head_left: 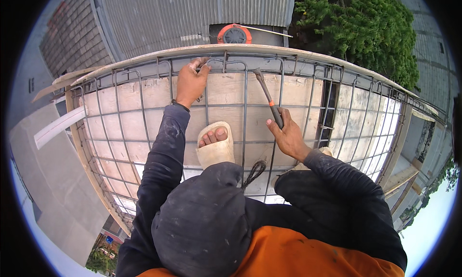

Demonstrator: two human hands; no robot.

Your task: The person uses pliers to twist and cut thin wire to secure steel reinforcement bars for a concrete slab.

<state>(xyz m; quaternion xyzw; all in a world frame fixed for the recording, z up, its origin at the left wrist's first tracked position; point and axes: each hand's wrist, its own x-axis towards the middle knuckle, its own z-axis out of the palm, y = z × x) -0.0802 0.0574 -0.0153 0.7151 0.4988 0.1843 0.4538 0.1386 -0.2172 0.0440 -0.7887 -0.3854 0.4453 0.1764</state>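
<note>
My left hand (pixel 190 82) is at the far edge of a rebar mesh (pixel 246 104), its fingers pinched together by the bent bar ends. What they pinch is too small to make out. A short curl of dark wire (pixel 199 98) shows just below that hand. My right hand (pixel 290 136) grips pincers (pixel 264 90) by their black handle with an orange band. The metal head of the pincers points away from me, over the mesh and just short of the edge bars. A looped bundle of dark tie wire (pixel 255 173) lies between my knees.
Pale formwork boards (pixel 221 90) lie under the mesh, with a raised board edge (pixel 269 48) along the far side. My sandalled foot (pixel 215 143) stands among the bars. Beyond are a corrugated roof (pixel 168 17), an orange-and-black round object (pixel 234 35) and a tree (pixel 361 31). A white pipe (pixel 60 127) juts out left.
</note>
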